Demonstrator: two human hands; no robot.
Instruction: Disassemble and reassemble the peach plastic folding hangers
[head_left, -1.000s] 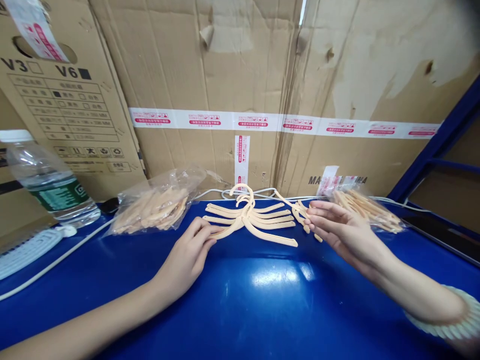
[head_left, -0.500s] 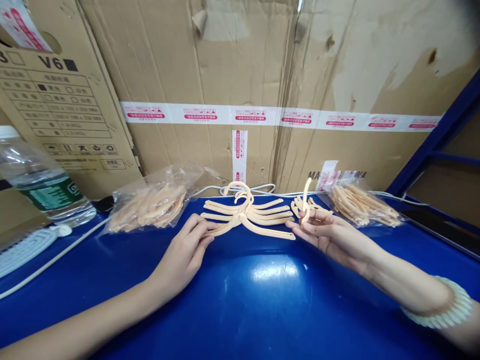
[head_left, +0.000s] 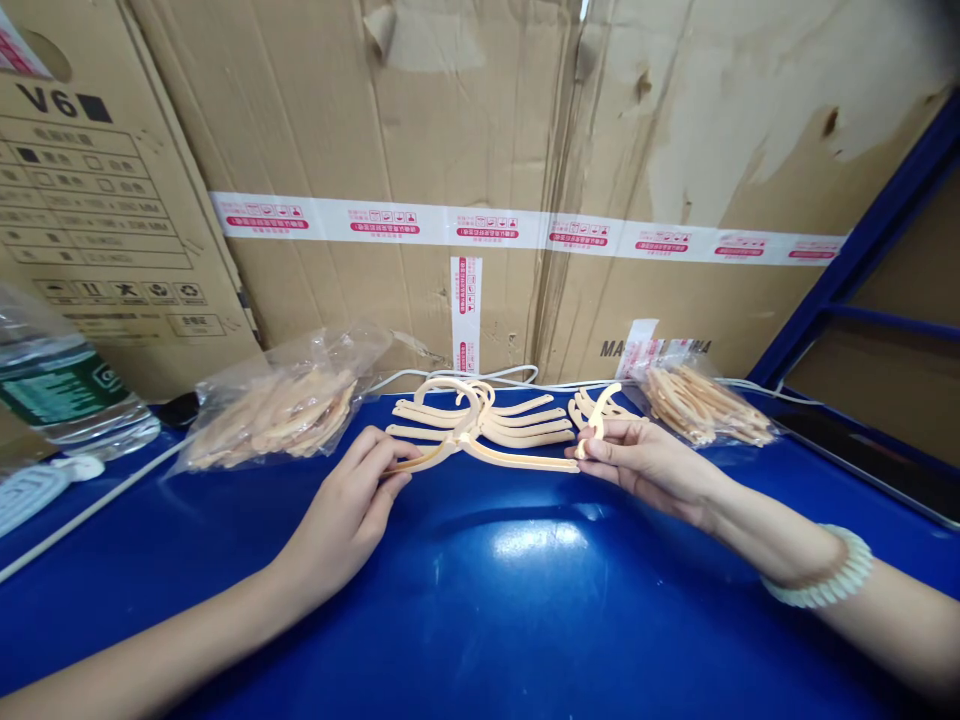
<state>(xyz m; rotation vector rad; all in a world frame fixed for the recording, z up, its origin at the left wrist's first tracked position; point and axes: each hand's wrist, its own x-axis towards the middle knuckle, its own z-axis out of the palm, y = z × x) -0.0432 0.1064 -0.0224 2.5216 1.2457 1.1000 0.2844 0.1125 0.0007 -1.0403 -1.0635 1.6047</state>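
Front hanger (head_left: 517, 461) was up! It had tipped closer, just ahead of the hanger stack (head_left: 540, 438), throwing a shadow on the bench (head_left: 487, 620), with the left hand (head_left: 352, 500) pinching its left arm. And in came the right hand (head_left: 660, 460) at the stack's right front, thumb and fingers closed on a hooked piece (head_left: 599, 415), freshly turned and brought to the hanger's right tip; touching or not, impossible to tell. That shift put both hands at one hanger, apparently the focus now. Loose pieces (head_left: 581, 410) lay right of the stack.
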